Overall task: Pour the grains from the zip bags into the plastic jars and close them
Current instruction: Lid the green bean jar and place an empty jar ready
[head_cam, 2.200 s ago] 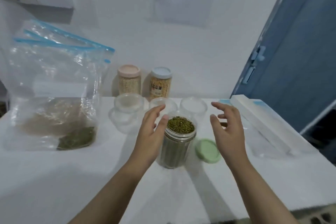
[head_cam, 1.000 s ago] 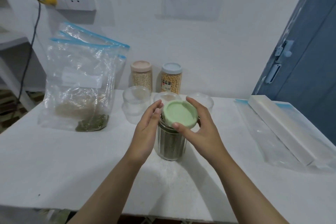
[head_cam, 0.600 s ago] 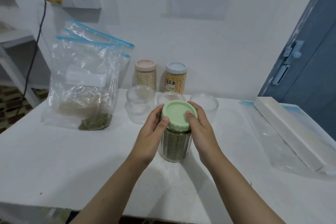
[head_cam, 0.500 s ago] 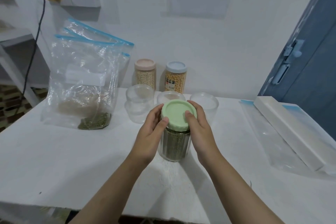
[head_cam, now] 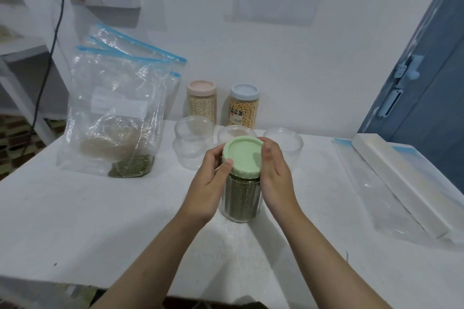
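No legible text — labels too blurred.

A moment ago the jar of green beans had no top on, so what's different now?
The green lid went from the table, right of the jar, up onto its mouth. The right hand carried it there and now grips it; the left hand closed on the jar's top edge. The zip bags, the two filled jars at the back and the empty tubs stayed put.

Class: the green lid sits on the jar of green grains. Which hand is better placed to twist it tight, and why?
Probably the right hand: its fingers wrap the lid's rim. The left hand sits lower against the jar, suited to steadying it.
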The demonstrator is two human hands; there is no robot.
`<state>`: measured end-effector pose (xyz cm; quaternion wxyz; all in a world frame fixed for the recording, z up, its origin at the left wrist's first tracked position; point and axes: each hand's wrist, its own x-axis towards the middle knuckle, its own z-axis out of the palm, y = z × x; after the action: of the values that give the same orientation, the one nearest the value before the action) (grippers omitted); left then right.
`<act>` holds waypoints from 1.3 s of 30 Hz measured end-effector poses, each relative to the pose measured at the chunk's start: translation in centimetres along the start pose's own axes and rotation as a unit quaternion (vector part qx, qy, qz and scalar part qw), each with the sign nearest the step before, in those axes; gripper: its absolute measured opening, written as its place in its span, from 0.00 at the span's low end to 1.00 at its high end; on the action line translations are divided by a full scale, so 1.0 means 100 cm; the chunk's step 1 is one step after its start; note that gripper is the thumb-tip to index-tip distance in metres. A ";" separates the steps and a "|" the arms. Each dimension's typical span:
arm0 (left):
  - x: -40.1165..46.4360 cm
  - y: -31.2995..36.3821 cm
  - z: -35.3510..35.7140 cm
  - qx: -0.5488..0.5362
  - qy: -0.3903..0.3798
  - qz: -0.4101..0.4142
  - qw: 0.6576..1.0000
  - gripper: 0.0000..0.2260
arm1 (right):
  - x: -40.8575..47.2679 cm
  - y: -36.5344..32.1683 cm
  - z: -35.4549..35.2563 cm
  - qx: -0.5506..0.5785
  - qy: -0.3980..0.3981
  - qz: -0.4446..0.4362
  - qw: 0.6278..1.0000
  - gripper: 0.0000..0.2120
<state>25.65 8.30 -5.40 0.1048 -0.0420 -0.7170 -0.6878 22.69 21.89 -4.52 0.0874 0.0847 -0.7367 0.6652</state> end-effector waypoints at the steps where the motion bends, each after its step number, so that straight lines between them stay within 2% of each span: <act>1: 0.000 0.000 0.000 0.001 -0.004 0.001 1.000 0.10 | 0.001 0.000 0.000 0.006 0.004 0.003 1.000 0.21; 8: -0.003 -0.004 -0.002 -0.006 -0.034 0.003 0.999 0.16 | 0.005 0.002 0.001 0.057 0.027 0.043 0.997 0.15; 13: -0.004 -0.005 -0.001 0.003 -0.032 0.011 0.999 0.15 | 0.008 0.005 0.006 0.061 0.069 0.056 0.994 0.16; 18: -0.003 -0.007 -0.001 0.006 -0.036 0.019 0.999 0.15 | 0.007 0.006 0.011 0.090 0.112 0.016 0.990 0.20; 20: -0.002 -0.006 -0.001 0.009 -0.043 0.022 0.999 0.14 | 0.007 0.007 0.008 0.097 0.090 0.009 0.991 0.22; 24: -0.003 -0.005 -0.001 0.004 -0.061 0.023 0.998 0.14 | 0.003 0.016 -0.004 0.083 -0.018 -0.007 0.996 0.18; 27: -0.002 -0.004 -0.002 0.008 -0.071 0.023 0.997 0.15 | -0.002 0.024 -0.010 0.072 -0.057 -0.027 0.995 0.35; 29: -0.001 -0.005 -0.003 0.012 -0.076 0.023 0.997 0.18 | -0.003 0.024 -0.010 0.063 -0.051 -0.036 0.996 0.40; 35: -0.001 -0.009 -0.003 0.037 -0.067 0.015 0.997 0.21 | 0.000 0.021 -0.012 0.054 -0.059 -0.053 0.995 0.34; 39: 0.000 -0.009 -0.004 0.065 -0.054 0.017 0.996 0.23 | 0.003 0.018 -0.016 0.062 -0.080 -0.036 0.994 0.27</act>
<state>25.51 7.89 -6.28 0.0807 -0.0843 -0.7641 -0.6344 22.01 23.63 -6.03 0.0467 0.1692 -0.6953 0.6969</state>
